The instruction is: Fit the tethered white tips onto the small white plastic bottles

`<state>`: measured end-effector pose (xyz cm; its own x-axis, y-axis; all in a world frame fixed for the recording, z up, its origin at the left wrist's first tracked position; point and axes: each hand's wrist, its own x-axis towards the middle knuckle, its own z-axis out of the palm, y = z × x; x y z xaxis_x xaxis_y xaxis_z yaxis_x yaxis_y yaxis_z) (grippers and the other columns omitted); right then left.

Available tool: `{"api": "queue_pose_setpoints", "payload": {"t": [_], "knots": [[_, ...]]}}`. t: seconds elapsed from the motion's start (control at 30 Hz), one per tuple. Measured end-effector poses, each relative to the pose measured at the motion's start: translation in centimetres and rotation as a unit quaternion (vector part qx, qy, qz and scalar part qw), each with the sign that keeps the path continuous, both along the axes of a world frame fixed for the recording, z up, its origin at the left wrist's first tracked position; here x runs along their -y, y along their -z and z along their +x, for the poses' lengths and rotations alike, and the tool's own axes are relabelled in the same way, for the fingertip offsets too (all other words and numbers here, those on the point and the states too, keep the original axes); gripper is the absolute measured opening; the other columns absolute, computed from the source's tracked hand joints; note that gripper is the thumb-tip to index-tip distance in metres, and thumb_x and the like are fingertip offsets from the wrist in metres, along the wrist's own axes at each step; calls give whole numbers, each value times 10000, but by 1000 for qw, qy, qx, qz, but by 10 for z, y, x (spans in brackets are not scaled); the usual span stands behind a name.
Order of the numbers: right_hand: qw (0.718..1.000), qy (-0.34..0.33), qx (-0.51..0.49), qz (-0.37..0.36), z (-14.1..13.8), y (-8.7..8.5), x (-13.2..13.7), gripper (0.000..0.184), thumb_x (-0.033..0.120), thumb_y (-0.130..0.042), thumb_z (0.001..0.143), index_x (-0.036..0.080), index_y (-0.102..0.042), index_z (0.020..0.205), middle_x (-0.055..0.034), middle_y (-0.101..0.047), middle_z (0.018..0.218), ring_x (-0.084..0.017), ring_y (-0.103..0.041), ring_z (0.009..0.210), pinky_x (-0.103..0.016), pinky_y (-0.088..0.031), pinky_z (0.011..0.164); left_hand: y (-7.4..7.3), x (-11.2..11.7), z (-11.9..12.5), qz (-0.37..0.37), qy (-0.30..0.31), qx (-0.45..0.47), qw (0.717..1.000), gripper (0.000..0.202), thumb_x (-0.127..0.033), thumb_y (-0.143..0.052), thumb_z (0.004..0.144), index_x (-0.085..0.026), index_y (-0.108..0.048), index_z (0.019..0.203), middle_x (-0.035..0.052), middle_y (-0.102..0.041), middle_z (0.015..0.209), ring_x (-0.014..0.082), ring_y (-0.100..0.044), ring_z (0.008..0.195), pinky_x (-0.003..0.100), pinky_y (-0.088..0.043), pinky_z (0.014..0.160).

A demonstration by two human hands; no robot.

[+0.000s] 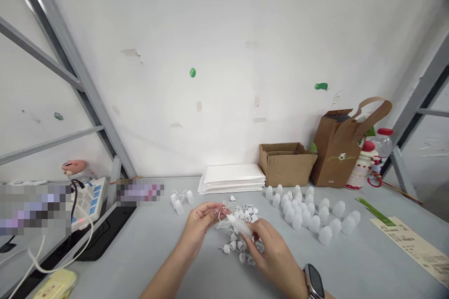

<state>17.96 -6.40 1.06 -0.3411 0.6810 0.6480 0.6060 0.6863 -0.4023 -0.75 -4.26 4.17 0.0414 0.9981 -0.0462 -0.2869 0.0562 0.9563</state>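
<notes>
My right hand (270, 250), with a watch on its wrist, grips a small white plastic bottle (240, 225) lying roughly sideways. My left hand (199, 224) pinches a small white cap with a thin loop (221, 212) right at the bottle's end. Both hands hover over a pile of white looped caps (242, 233) on the grey table (147, 247). To the right stand several upright white bottles (308, 212) in a loose cluster.
A few finished pieces (180, 200) lie left of the pile. Behind are a stack of white sheets (233, 178), an open cardboard box (286, 163), a brown paper bag (338, 152) and a doll-shaped bottle (363, 163). A power strip (89, 201) with cables sits at the left, printed paper (414, 245) at the right.
</notes>
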Motion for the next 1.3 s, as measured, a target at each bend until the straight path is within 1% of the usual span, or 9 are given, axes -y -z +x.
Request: {"api": "queue_pose_setpoints", "payload": {"t": [0.13,0.37,0.53,0.67,0.73,0.83,0.97,1.2,1.3], "knots": [[1000,1,-5,-4,0,-1,0,70,189,-436,848,203,-504,837,-21,-543,682,-154,-542,623,-256,-452,569,0,1,2,-12,3,-12,1000,284,-363,-714,594,-142,-666,765,87,-721,799,182,-641,746,328,-465,796],[1000,-4,12,-16,0,1,0,72,193,-424,859,190,-496,861,-35,-541,702,-161,-530,637,-270,-447,578,6,-1,0,-3,19,-7,1000,244,-346,-687,635,-149,-665,778,78,-720,803,180,-642,771,310,-461,797],[999,2,41,20,1,1,-1,84,171,-417,858,185,-500,856,-41,-536,709,-169,-522,650,-274,-439,580,6,-2,0,3,20,-42,999,227,-342,-669,651,-151,-664,773,78,-722,808,189,-642,790,316,-463,792],[995,-1,87,53,4,-1,-4,125,156,-388,860,181,-502,817,-52,-540,716,-179,-516,656,-286,-436,574,3,-4,-2,4,26,-75,997,213,-328,-679,629,-151,-671,747,71,-726,773,207,-649,786,332,-468,790],[993,-7,100,60,6,-2,-6,138,143,-377,860,178,-506,829,-55,-543,724,-185,-519,670,-290,-435,580,3,-5,-3,3,31,-89,996,197,-309,-687,612,-155,-674,732,61,-728,759,207,-654,762,329,-476,774],[992,-14,113,60,8,-4,-7,154,113,-367,853,175,-508,864,-55,-543,734,-189,-516,684,-291,-431,589,4,-6,-4,8,40,-114,993,165,-271,-686,603,-156,-680,722,46,-728,740,194,-656,728,304,-485,740],[990,-16,127,60,10,-5,-8,153,85,-383,833,178,-503,850,-47,-534,730,-185,-505,675,-286,-424,589,4,-7,-5,2,44,-129,991,156,-248,-685,594,-152,-681,716,39,-727,721,192,-658,720,292,-488,723],[989,-21,138,46,10,-6,-9,152,62,-396,809,178,-488,841,-48,-537,742,-197,-507,689,-305,-434,594,4,-8,-7,-9,45,-120,992,186,-280,-681,600,-143,-670,726,48,-728,701,203,-665,743,297,-489,734],[992,-18,122,38,9,-5,-7,134,74,-400,812,182,-477,834,-49,-541,747,-195,-513,689,-304,-441,596,5,-10,-6,-8,37,-113,993,200,-294,-685,596,-142,-665,724,54,-729,709,205,-667,741,305,-490,742]]}}
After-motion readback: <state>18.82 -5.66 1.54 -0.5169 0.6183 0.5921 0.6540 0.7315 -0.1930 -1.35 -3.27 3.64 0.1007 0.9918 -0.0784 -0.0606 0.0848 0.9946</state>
